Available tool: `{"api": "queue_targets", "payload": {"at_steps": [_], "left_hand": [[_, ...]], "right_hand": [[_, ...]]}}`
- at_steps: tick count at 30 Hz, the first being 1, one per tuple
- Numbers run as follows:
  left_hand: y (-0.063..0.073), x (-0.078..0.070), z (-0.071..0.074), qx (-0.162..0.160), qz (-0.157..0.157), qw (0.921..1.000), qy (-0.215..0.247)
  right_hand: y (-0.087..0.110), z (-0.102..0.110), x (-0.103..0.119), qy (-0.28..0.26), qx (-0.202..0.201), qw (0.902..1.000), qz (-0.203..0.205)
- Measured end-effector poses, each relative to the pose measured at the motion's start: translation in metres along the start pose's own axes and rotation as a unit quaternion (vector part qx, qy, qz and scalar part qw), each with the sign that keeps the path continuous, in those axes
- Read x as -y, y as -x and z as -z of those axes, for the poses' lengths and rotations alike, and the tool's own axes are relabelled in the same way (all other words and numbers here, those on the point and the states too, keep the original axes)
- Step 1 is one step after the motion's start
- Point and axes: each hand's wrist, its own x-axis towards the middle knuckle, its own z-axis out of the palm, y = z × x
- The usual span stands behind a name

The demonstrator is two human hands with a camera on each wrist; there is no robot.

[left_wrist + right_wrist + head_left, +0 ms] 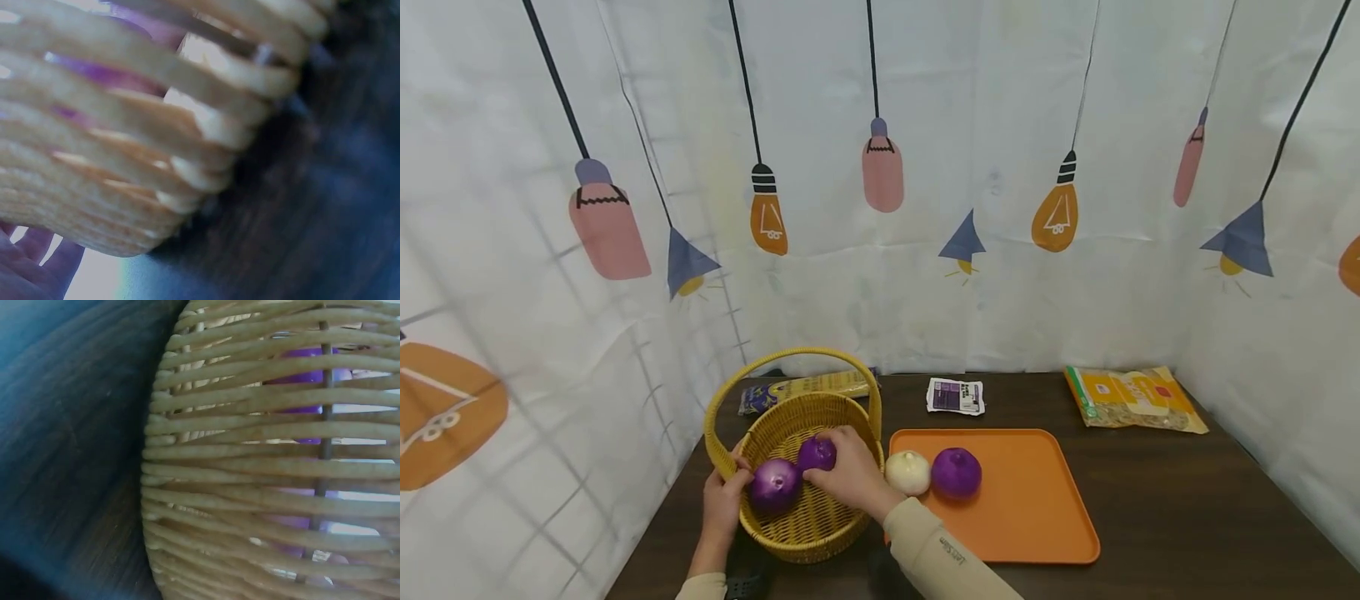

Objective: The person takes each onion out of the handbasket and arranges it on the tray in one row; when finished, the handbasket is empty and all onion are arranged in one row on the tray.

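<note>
In the head view a yellow wicker basket with a tall arched handle stands on the dark table. My left hand grips its left rim near the foot of the handle. Reaching in over the right side, my right hand holds a purple onion between thumb and fingers. A larger, shiny purple onion sits beside it at the basket's left. Both wrist views look through the woven wall, where purple shows between the strands. Part of my left hand appears below the weave in the left wrist view.
An orange tray right of the basket bears a white onion and a purple onion. Behind lie a long yellow-and-blue packet, a small white-and-purple sachet and a yellow bag. A patterned curtain hangs around the table.
</note>
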Motion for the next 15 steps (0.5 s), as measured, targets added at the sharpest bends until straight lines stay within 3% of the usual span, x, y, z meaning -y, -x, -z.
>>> {"api": "queue_targets", "payload": {"at_steps": [8, 15], "left_hand": [[0.001, 0.002, 0.001, -0.020, 0.008, 0.9995, -0.024], [0.002, 0.005, -0.001, -0.022, 0.000, 0.9997, -0.010]], "right_hand": [[-0.011, -0.009, 0.002, -0.031, -0.031, 0.9975, -0.056], [-0.018, -0.012, -0.001, -0.038, -0.037, 0.9977, -0.042]]}}
